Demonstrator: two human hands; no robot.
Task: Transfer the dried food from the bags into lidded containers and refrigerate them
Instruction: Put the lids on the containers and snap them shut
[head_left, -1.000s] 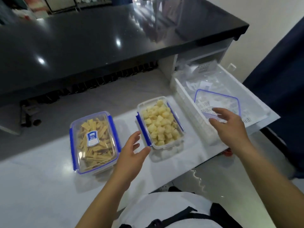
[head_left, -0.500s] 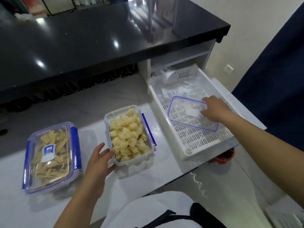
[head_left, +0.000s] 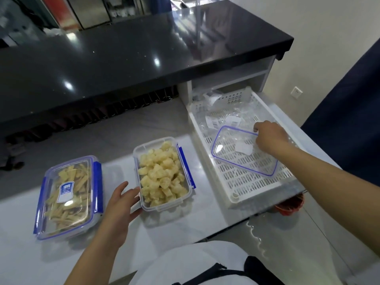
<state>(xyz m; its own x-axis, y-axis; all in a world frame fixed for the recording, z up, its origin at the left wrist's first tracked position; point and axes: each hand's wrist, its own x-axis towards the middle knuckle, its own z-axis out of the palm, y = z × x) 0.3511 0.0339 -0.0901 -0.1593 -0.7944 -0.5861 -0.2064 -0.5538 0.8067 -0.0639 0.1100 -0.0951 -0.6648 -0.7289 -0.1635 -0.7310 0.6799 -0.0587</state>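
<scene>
Lid [head_left: 244, 153] fetching is under way: right hand [head_left: 269, 136] is pinching its far rim in the basket [head_left: 236, 194]; left hand [head_left: 121, 202], open, is steadying the unlidded container [head_left: 162, 173]. Next, likely lifting and seating it.

White desk [head_left: 207, 219] carrying, from left to right: a lidded clear container [head_left: 67, 194] with blue clips, holding pale strips of dried food; an uncovered container [head_left: 163, 174] of pale cubes; and a white perforated basket [head_left: 244, 161] at the right end, overhanging the desk's near edge.
</scene>
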